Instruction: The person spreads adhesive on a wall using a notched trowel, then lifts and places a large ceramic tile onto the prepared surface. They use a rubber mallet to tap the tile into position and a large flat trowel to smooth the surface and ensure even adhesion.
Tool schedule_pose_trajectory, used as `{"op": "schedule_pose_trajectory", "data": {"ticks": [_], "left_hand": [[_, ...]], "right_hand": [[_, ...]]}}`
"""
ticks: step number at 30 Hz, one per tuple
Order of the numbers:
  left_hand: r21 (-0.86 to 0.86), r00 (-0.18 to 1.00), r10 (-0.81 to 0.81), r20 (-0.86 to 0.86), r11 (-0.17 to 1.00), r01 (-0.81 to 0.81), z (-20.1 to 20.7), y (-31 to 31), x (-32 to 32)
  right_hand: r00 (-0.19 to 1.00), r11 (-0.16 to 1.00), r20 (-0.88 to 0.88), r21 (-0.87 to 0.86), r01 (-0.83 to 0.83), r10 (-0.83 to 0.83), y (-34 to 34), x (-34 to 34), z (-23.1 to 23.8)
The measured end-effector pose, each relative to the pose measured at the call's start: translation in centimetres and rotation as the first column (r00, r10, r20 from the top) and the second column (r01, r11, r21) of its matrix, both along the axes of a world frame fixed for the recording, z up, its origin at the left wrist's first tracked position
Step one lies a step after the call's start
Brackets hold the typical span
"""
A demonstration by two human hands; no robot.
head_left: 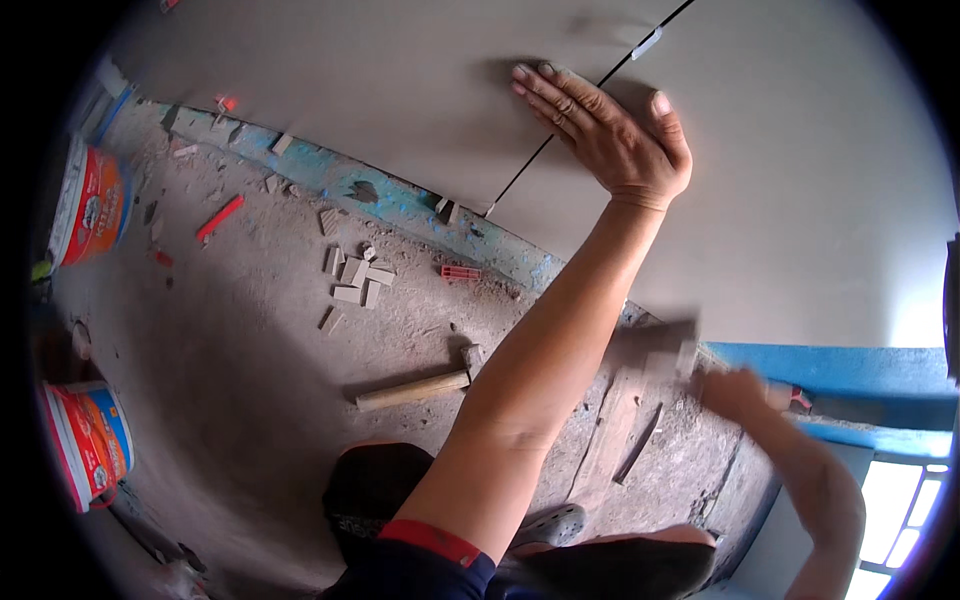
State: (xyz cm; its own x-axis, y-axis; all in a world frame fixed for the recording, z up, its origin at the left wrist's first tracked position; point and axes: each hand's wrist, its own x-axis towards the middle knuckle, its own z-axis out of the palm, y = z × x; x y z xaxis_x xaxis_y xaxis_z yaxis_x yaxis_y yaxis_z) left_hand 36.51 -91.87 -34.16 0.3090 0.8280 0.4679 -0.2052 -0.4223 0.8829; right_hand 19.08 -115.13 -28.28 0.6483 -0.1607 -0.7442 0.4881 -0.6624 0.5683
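My left hand (620, 140) lies flat on a large smooth grey tile (800, 200), fingers stretched across the dark joint (525, 172) with the neighbouring tile (370, 90). A small white spacer (647, 43) sits in that joint beyond the fingers. At the lower right, my right hand (735, 393) is closed around a tool with a wide grey-brown head (655, 347), close to the tile's lower edge. Motion smears both hand and tool, so the tool's exact kind is unclear. A reddish end (798, 398) shows behind the hand.
A wooden-handled hammer (415, 390) lies on the dusty floor, near several small beige tile pieces (352, 272) and a red plastic piece (461, 272). Two buckets (95, 205) (95, 440) stand at the left. A wooden strip (607, 440) lies below my right hand.
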Motion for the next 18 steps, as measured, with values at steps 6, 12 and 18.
{"op": "schedule_pose_trajectory", "data": {"ticks": [6, 12, 18], "left_hand": [[-0.008, 0.999, -0.014, 0.030, 1.000, 0.014, 0.5, 0.5, -0.3], [-0.034, 0.999, -0.034, 0.023, 0.999, 0.035, 0.3, 0.2, 0.1], [0.023, 0.999, -0.032, 0.008, 0.999, 0.032, 0.4, 0.4, -0.4]], "right_hand": [[0.978, 0.963, 0.208, 0.267, -0.039, -0.018, 4.8, -1.1, -1.7], [0.984, 0.988, -0.166, 0.151, -0.038, 0.063, 6.2, -4.0, 2.5], [0.937, 0.970, 0.349, 0.217, -0.107, 0.025, 5.2, 3.1, -2.4]]}}
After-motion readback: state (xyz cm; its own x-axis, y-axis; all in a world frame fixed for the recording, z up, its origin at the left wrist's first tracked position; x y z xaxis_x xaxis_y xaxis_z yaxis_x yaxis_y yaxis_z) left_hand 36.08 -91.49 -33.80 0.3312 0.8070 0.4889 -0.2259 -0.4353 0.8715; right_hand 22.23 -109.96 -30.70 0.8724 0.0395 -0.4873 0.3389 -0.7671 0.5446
